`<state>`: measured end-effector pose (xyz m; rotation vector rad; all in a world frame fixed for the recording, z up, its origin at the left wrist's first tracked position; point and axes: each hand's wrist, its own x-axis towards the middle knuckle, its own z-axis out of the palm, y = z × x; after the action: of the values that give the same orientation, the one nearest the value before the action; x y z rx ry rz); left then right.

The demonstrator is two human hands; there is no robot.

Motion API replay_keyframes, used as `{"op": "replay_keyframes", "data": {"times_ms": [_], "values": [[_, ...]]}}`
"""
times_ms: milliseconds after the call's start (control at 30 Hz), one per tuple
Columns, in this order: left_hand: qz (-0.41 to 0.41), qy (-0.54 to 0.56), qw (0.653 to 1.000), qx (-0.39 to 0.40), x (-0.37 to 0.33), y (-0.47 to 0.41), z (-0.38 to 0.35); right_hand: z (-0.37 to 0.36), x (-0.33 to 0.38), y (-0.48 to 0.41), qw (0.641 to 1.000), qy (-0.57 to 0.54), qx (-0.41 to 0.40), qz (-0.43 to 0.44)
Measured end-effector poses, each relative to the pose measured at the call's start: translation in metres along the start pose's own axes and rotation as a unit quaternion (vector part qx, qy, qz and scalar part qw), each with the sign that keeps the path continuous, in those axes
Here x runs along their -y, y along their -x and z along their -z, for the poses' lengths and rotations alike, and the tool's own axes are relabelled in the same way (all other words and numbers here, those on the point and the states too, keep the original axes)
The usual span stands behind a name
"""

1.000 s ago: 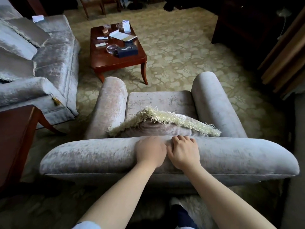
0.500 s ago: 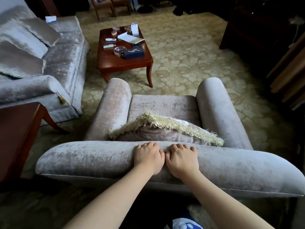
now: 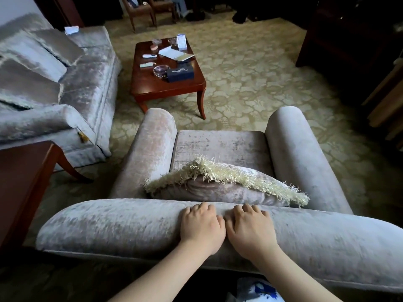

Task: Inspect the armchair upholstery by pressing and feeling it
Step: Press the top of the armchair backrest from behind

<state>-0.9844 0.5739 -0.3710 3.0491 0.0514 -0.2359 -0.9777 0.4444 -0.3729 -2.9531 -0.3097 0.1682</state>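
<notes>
Both hands, left hand [image 3: 201, 228] and right hand [image 3: 249, 231], lie open-palmed on the armchair [image 3: 122, 223] backrest running left-right.

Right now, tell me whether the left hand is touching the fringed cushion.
Apart. The head view shows the left hand flat on the armchair backrest, with bare upholstery between its fingertips and the fringed cushion.

Two bare forearms, no sleeves, no watch, rings or bands visible. Left hand [image 3: 201, 227] and right hand [image 3: 250, 231] uncovered, short nails where visible. Below the armchair's back roll [image 3: 109, 227], bit of white garment with blue print [image 3: 259, 289], partly cut off by frame edge.
</notes>
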Motion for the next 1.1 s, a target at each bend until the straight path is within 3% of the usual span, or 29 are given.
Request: {"op": "replay_keyframes", "data": {"times_ms": [533, 1100], "values": [[-0.003, 0.020, 1.000, -0.009, 0.007, -0.050, 0.018, 0.008, -0.002, -0.055, 1.000, -0.010, -0.030, 0.000], [-0.006, 0.066, 0.998, 0.010, -0.061, -0.125, 0.019, 0.026, -0.080, -0.121, 0.999, 0.004, -0.052, 0.002]]}}
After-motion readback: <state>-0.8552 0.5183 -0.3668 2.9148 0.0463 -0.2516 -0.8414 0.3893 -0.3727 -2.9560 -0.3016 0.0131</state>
